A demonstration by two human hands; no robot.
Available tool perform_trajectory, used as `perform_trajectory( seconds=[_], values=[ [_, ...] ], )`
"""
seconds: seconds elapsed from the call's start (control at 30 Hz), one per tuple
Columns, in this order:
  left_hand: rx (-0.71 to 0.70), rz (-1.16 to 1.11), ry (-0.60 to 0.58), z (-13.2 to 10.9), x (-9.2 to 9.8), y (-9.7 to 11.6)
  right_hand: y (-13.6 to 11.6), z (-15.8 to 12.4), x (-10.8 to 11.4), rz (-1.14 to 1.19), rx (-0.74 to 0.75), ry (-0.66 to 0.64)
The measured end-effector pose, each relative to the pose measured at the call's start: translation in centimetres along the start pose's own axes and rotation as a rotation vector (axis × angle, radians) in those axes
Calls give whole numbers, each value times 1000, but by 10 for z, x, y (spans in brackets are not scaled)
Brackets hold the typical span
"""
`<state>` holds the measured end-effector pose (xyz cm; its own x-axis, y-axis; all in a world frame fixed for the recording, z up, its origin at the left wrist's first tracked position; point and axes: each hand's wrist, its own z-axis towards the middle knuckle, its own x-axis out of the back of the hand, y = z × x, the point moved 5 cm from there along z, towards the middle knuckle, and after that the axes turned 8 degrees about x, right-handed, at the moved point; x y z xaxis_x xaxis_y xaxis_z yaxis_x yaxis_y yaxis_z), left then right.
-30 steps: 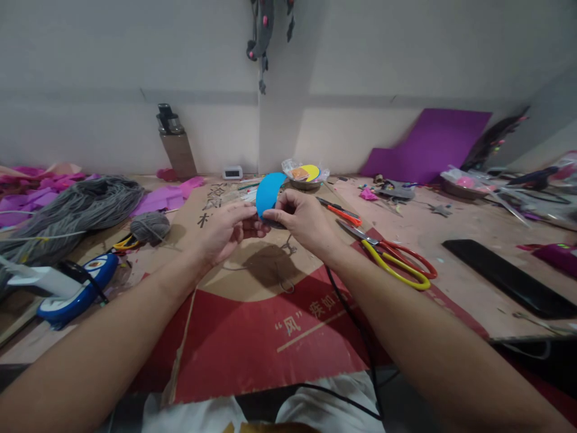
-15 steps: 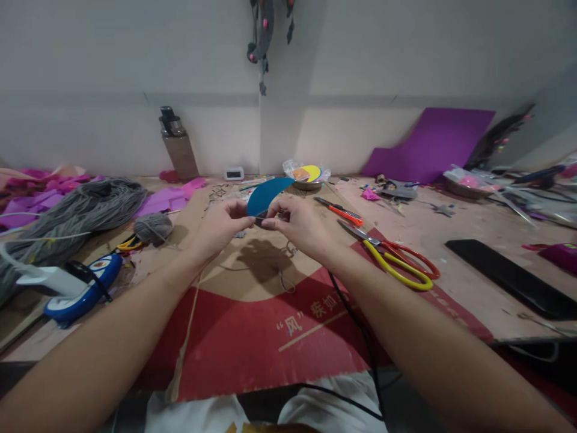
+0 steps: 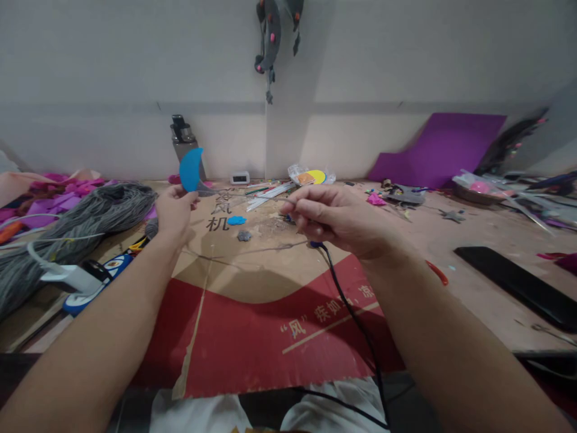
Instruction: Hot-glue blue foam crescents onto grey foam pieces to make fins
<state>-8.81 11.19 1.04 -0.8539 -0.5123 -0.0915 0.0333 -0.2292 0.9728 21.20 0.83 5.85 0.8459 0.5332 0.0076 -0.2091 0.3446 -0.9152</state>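
Observation:
My left hand (image 3: 175,207) pinches the lower tip of a blue crescent-shaped cutout (image 3: 191,171), holding it upright above the cardboard. A strand of grey yarn (image 3: 238,193) stretches from the cutout to my right hand (image 3: 331,213), whose thumb and forefinger are closed on it. On the cardboard between my hands lie a blue scalloped cutout (image 3: 237,221) and a small grey piece (image 3: 244,235). A black cable (image 3: 345,294) with a blue end runs down from beneath my right hand; what it joins is hidden. My right forearm covers most of the scissors, leaving a red handle (image 3: 437,272) visible.
Red and brown cardboard (image 3: 252,343) covers the table's front. Grey yarn (image 3: 103,210), coloured scraps and a white plug (image 3: 67,279) lie left. A black flat case (image 3: 514,285) lies right. A purple sheet (image 3: 442,147) leans on the wall, where a grey ornament (image 3: 271,36) hangs.
My hands have moved apart from the middle. The left carried the blue crescent leftward and turned it upright; the right moved right, drawing the yarn out. The blue scalloped cutout now shows.

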Motion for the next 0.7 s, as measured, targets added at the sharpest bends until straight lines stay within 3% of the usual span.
perform_trajectory(
  seconds=[0.1, 0.3, 0.33, 0.4, 0.5, 0.53, 0.6, 0.7],
  values=[
    [84, -119, 53, 1, 6, 0, -23, -10, 3, 127, 114, 12],
    [103, -228, 100, 6, 9, 3, -58, -28, 10, 324, 317, 43],
    [101, -243, 93, 5, 8, 4, -59, -28, 10, 327, 336, 0],
    [89, -291, 39, 1, 0, 8, -49, -25, 0, 204, 261, -213],
    [58, -383, -110, -16, -18, 16, -7, -19, -19, -306, -64, -591],
    [55, -397, -160, -24, -25, 18, 6, -15, -21, -489, -110, -596],
    [107, -414, -223, -42, -37, 19, 24, -1, -18, -761, -92, -380],
    [216, -431, -373, -71, -57, 18, 38, 12, -13, -799, 39, 86]
  ],
)
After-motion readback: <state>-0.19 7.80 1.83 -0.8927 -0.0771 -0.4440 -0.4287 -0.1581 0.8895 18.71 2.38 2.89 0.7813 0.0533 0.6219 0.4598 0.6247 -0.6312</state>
